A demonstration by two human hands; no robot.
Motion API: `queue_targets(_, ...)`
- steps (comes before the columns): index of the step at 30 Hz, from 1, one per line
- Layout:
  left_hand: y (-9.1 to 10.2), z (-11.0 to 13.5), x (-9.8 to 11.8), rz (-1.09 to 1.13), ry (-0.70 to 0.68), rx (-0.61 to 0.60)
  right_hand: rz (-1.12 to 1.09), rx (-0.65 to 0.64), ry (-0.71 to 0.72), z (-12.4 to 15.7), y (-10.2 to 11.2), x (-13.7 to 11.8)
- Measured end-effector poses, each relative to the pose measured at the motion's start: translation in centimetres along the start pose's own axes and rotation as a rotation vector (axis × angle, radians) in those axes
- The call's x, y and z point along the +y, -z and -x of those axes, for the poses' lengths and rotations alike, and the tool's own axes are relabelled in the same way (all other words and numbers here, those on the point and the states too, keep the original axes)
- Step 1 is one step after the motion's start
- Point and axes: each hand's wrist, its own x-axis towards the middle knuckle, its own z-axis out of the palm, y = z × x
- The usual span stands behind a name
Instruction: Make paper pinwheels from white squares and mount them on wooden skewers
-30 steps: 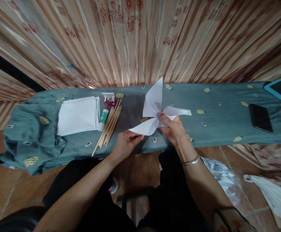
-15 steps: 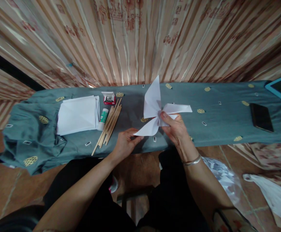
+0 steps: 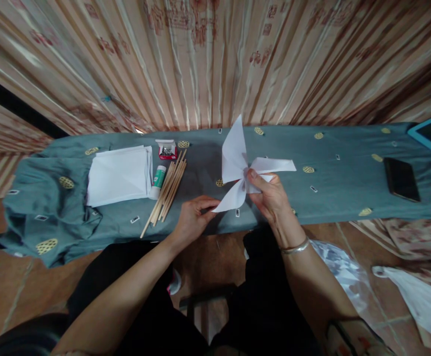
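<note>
A white paper pinwheel [image 3: 233,153] is held above the cloth-covered surface [image 3: 341,188], its centre clamped between thumb and fingers of the right hand [image 3: 265,190]. The left hand [image 3: 195,215] is placed at the tip of the lower-left blade [image 3: 233,197]; whether it is pinched cannot be told. Further left, wooden sticks [image 3: 168,190], a green-and-white tube [image 3: 158,182] and stacked white paper [image 3: 119,175] are laid out.

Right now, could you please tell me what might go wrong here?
The right hand pinches the white folded-paper pinwheel near its centre, so a slip might let it spring open. The pale, thin wooden sticks reach close to the front edge of the teal patterned tablecloth and could be brushed off.
</note>
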Motion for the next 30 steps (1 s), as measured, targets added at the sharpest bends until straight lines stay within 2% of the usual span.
queue_targets(5, 0.1, -0.1, 0.1, 0.016, 0.055, 0.020, 0.035, -0.022, 0.000, -0.2, 0.5, 0.3)
queue_targets(9, 0.0, -0.2, -0.5, 0.042, 0.073, 0.004, 0.037, -0.089, -0.010, -0.4, 0.9, 0.5)
queue_targets(16, 0.5, -0.9, -1.5, 0.196, 0.098, 0.086, 0.058, -0.211, -0.081, -0.2, 0.6, 0.2)
queue_targets(23, 1.2, -1.5, -0.8, 0.316, 0.124, 0.143, 0.091, -0.147, -0.113, -0.3, 0.3, 1.0)
queue_targets(26, 1.4, -1.6, -0.4, 0.292, 0.112, 0.167, 0.092, -0.157, -0.148, -0.3, 0.2, 1.3)
queue_targets(30, 1.5, -1.6, -0.6, 0.264, 0.098, 0.143, 0.083, -0.210, -0.206, -0.1, -0.1, 1.4)
